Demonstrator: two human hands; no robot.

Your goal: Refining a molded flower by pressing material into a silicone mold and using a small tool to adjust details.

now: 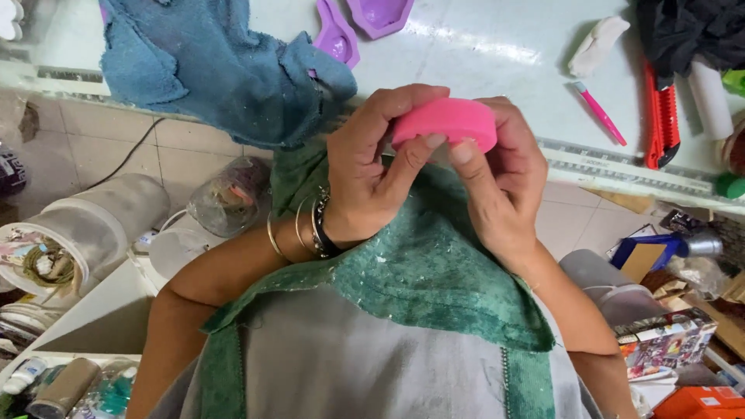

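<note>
Green speckled towel [419,264] lies across the lap, nearest the camera, over grey fabric. Above it, both hands clamp one round pink rubbery block [446,122], held in the air at the pale table's edge [497,54]. Left hand [372,167]: thumb under, fingers curled over the top; bangles at the wrist. Right hand [500,182]: thumb on the front face, fingers behind. Blue towel [209,62] hangs off the table, left. Purple moulds [357,23], pink pen [599,112], red utility knife [660,116] rest on the table, well apart from the hands.

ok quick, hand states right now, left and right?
Left hand: closed on the pink round block, thumb pressed against its side.
Right hand: closed on the same pink round block from the other side.
</note>
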